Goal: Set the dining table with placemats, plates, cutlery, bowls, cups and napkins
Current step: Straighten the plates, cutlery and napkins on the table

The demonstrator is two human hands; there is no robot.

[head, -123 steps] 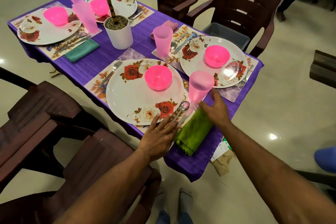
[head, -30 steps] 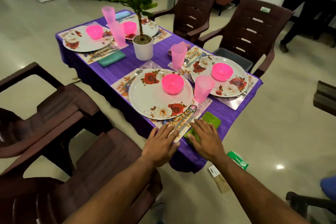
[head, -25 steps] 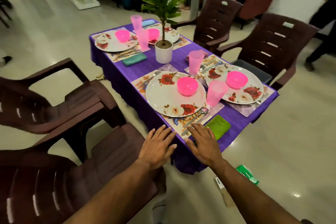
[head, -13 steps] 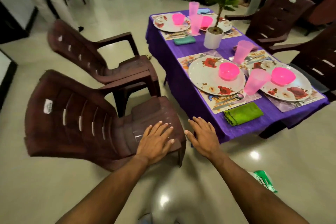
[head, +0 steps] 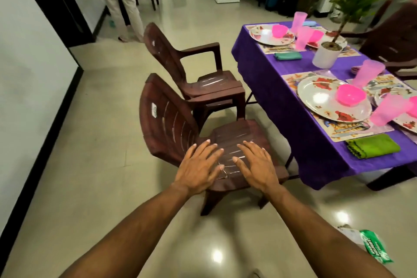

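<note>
The dining table [head: 279, 106], draped in a purple cloth, is seen at the right of the scene. On its near left corner a floral placemat [head: 325, 124] is laid, and a rose-patterned plate [head: 320, 99] is set on it with a pink bowl [head: 350, 95] on the plate's far right part. Cutlery [head: 352, 127] lies on the placemat just near of the plate, and a folded green napkin [head: 373, 148] is placed on the cloth nearer still, beside the table edge. A pink cup [head: 387, 113] stands to the right of the plate. At the far end another plate [head: 268, 36] with a pink bowl [head: 279, 30], pink cups [head: 299, 19] and a teal napkin [head: 288, 56] are laid. A white pot [head: 326, 56] holding a green plant is placed between the settings.

Both hands are held away from the table, over the seat of the near brown plastic chair [head: 167, 128]. The left hand [head: 198, 169] and the right hand [head: 257, 166] are spread flat, palms down, fingers straight, with nothing grasped; whether the seat is touched cannot be told. A second brown chair [head: 194, 65] stands just beyond the first. A green packet [head: 372, 247] lies on the tiled floor at the near right.
</note>
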